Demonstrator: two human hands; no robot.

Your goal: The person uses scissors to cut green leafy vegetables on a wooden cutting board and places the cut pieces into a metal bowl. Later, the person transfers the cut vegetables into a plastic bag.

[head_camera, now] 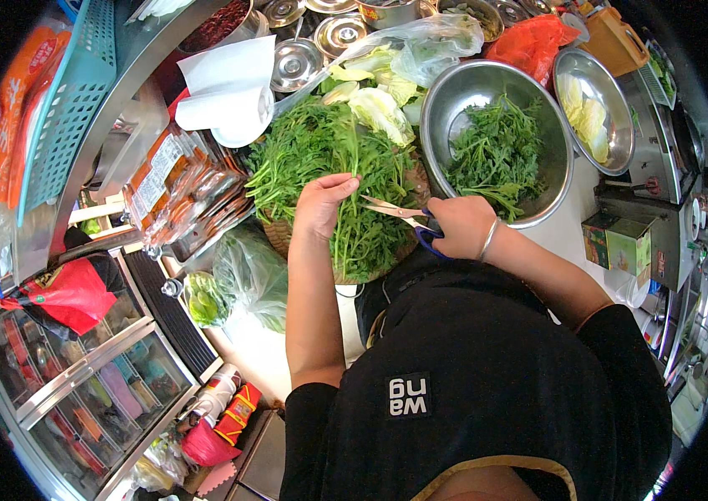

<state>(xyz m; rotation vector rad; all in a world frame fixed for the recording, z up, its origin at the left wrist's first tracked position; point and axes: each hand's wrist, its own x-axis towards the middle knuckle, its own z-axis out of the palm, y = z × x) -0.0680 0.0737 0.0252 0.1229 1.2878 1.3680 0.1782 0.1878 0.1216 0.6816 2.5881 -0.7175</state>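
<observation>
My left hand [322, 203] is over a heap of feathery leafy greens [303, 134], thumb and fingertips pinched together on what looks like one green stalk. My right hand [466, 227] grips a pair of scissors [399, 211] by its dark blue handles. The parted blades point left, towards the left hand's fingertips, just above the greens. Under the heap, part of a brown woven basket [277, 237] shows. Napa cabbage leaves [382, 116] lie at the heap's far side. To the right, a large steel bowl [448, 94] contains more cut greens [498, 153].
A smaller steel bowl [620, 106] holds cabbage leaves. Stacked sealed packets [184, 188] and a white paper roll [228, 113] stand left. A bagged green vegetable [206, 297] lies below them, beside a glass-topped cooler [97, 382]. Lidded steel pots [296, 64] line the back.
</observation>
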